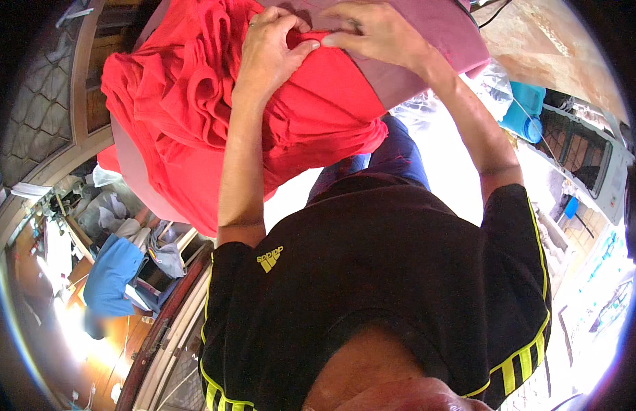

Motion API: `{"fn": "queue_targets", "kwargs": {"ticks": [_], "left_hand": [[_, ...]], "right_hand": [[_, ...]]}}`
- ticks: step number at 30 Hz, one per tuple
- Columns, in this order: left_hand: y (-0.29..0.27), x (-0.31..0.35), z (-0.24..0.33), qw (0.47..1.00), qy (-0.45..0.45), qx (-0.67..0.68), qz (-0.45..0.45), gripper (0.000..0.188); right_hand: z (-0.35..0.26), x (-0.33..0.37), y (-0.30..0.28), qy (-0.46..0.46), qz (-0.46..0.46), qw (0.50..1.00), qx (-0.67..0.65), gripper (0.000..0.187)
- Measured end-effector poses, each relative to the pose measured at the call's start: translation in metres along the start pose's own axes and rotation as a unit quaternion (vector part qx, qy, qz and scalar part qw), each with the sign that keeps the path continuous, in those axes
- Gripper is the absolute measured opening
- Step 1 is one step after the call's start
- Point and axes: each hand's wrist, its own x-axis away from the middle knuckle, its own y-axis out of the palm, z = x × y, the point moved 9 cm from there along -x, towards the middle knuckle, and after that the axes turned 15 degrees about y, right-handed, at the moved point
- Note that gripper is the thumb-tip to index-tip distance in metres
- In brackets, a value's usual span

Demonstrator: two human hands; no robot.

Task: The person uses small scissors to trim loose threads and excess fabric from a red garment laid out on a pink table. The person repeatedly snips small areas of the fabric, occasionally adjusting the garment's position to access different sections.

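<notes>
A bright red garment (pixel 194 103) lies bunched over a pink padded board (pixel 427 48) at the top of the view. My left hand (pixel 270 51) pinches a fold of the red cloth between thumb and fingers. My right hand (pixel 376 31) presses on the same fold right beside it, the fingertips of both hands almost touching. Much of the garment hangs in folds off the board's left side. My black shirt with yellow stripes (pixel 373 288) fills the lower middle.
A blue plastic container (pixel 527 109) stands at the right, near a white appliance (pixel 606 171). Lower left, blue cloth (pixel 112 274) and grey clothes (pixel 167 250) lie in a pile by wooden furniture (pixel 167 322).
</notes>
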Motion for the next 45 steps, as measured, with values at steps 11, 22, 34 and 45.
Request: {"fn": "queue_targets", "kwargs": {"ticks": [11,22,34,45], "left_hand": [[0.009,0.023,-0.005,0.982,-0.129,0.136,0.016,0.021],[0.038,0.008,0.038,0.972,-0.092,0.215,-0.030,0.025],[0.044,0.025,0.017,0.913,-0.188,0.363,-0.007,0.007],[0.035,0.016,0.024,0.914,-0.153,0.371,0.060,0.009]], "right_hand": [[0.016,0.037,0.001,0.096,0.007,0.992,0.075,0.023],[0.046,0.045,-0.004,0.148,-0.055,0.987,0.017,0.016],[0.023,0.057,-0.003,0.126,-0.038,0.988,0.079,0.023],[0.020,0.041,0.014,0.067,-0.038,0.992,0.097,0.019]]}}
